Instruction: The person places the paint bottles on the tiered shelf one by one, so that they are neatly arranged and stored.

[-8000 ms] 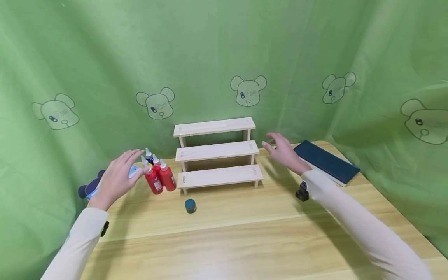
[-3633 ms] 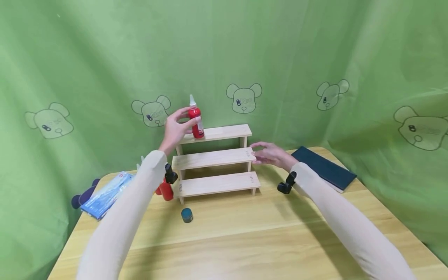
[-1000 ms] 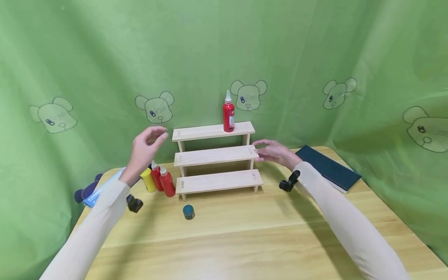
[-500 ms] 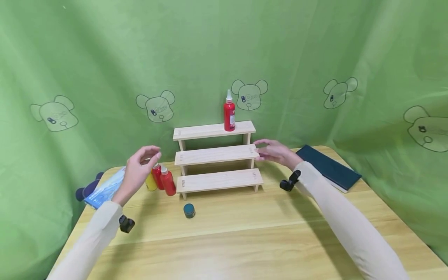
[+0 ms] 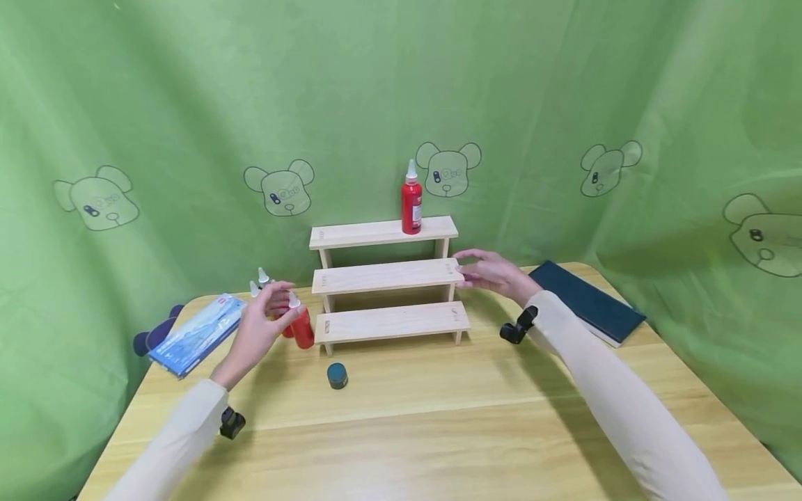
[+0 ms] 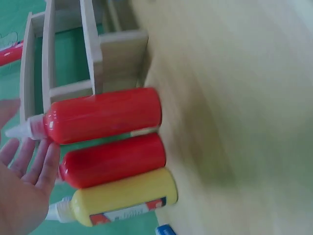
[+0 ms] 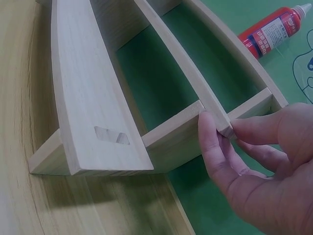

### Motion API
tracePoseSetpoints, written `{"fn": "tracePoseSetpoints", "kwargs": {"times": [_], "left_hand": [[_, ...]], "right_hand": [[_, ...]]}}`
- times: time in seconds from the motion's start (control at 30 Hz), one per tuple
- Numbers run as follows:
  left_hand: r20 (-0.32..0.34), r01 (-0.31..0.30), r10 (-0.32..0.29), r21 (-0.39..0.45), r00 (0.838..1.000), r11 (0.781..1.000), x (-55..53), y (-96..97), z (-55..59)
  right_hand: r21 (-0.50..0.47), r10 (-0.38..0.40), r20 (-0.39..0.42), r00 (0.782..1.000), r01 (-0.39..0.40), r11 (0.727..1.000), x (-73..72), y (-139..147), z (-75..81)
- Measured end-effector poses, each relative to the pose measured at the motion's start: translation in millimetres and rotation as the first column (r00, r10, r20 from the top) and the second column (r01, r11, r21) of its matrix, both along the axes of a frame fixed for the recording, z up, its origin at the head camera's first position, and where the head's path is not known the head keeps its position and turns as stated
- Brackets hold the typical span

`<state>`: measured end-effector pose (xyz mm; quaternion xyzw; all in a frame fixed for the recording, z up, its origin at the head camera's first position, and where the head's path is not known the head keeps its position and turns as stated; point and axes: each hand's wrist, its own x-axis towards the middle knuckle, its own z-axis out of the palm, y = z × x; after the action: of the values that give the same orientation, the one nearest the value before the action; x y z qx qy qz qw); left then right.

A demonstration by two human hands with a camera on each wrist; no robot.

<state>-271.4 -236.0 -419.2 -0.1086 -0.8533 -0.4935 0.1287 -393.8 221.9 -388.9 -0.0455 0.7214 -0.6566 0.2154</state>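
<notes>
My left hand point(image 5: 258, 335) reaches around the white nozzle of a red paint bottle point(image 5: 303, 330) standing left of the three-tier wooden shelf point(image 5: 382, 277). In the left wrist view its fingers extend under that bottle's neck, with the thumb apart on the other side. A second red bottle point(image 6: 117, 160) and a yellow paint bottle point(image 6: 127, 193) stand alongside. My right hand point(image 5: 495, 273) pinches the right end of the middle tier between thumb and fingers, as the right wrist view shows. Another red bottle point(image 5: 411, 209) stands upright on the top tier, right of its middle.
A small jar with a teal lid point(image 5: 337, 376) stands in front of the shelf. A blue-and-white flat pack point(image 5: 199, 335) lies at the left, beside a dark purple object point(image 5: 158, 332). A dark notebook point(image 5: 585, 299) lies at the right. Green curtain point(image 5: 351, 104) closes off the back.
A red bottle has been carried from the left group to the top tier and let go. My left hand has returned down to the remaining bottles. My right hand has taken hold of the middle tier.
</notes>
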Motion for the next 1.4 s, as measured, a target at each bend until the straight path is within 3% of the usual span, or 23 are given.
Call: {"fn": "tracePoseSetpoints", "kwargs": {"times": [0.27, 0.5, 0.73, 1.0, 1.2, 1.4], "left_hand": [[-0.032, 0.004, -0.006, -0.055, 0.999, 0.998, 0.3, 11.5, -17.2], [0.003, -0.056, 0.056, -0.001, 0.998, 0.998, 5.4, 12.9, -22.7], [-0.036, -0.088, 0.087, -0.032, 0.996, 0.996, 9.7, 11.6, -29.4], [0.048, -0.023, 0.021, 0.044, 0.999, 0.999, 10.1, 9.6, -39.5], [0.033, -0.022, 0.021, 0.033, 0.999, 0.999, 13.4, 9.5, -42.4], [0.021, -0.045, 0.045, 0.039, 0.999, 0.998, 21.0, 9.1, -41.1]], "right_hand": [[0.004, -0.005, 0.004, 1.0, 0.004, 1.0, 0.5, 4, 0.5], [-0.023, 0.0, 0.01, 1.0, 0.0, 1.0, 0.3, 3, -1.9], [-0.022, -0.005, 0.008, 1.0, 0.005, 1.0, 1.1, -1, -0.3], [-0.01, -0.008, 0.013, 1.0, 0.008, 1.0, 1.2, -1, -1.0], [-0.006, 0.009, 0.01, 1.0, -0.009, 1.0, 0.7, 1, -2.0], [-0.091, 0.006, 0.089, 0.996, 0.002, 0.996, -0.1, 2, 1.7]]}}
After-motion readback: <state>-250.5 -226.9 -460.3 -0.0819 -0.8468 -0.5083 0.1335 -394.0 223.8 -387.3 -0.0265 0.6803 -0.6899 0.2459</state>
